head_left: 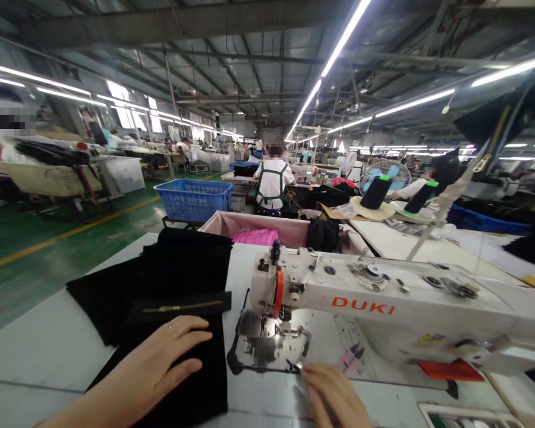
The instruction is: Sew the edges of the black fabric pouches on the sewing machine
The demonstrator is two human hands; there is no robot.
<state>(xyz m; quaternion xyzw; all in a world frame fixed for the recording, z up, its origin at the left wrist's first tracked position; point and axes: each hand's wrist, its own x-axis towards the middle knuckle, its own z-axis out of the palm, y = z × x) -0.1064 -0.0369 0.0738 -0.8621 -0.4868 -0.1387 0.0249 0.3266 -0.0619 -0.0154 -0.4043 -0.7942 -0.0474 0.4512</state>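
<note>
My left hand (pixel 173 356) lies open, fingers stretched out, on black fabric pieces (pixel 191 261) stacked left of the sewing machine (pixel 374 303). Just beyond its fingertips, a black zipper strip with gold teeth (pixel 182 307) rests across the fabric. At the front of the machine's needle plate (pixel 267 351), my right hand (pixel 332 395) has its fingers closed together. A small dark metal piece (pixel 295 367) shows at those fingertips; I cannot make out its kind. Pink-handled thread snips (pixel 350 358) lie on the table beneath the machine arm.
Behind the machine stands a pink-sided bin (pixel 214 221) with bright pink cloth (pixel 256 236) inside. A blue plastic basket (pixel 194 199) is farther left. Black thread cones (pixel 377 191) stand at the back right. A co-worker (pixel 273 181) sits ahead, facing away.
</note>
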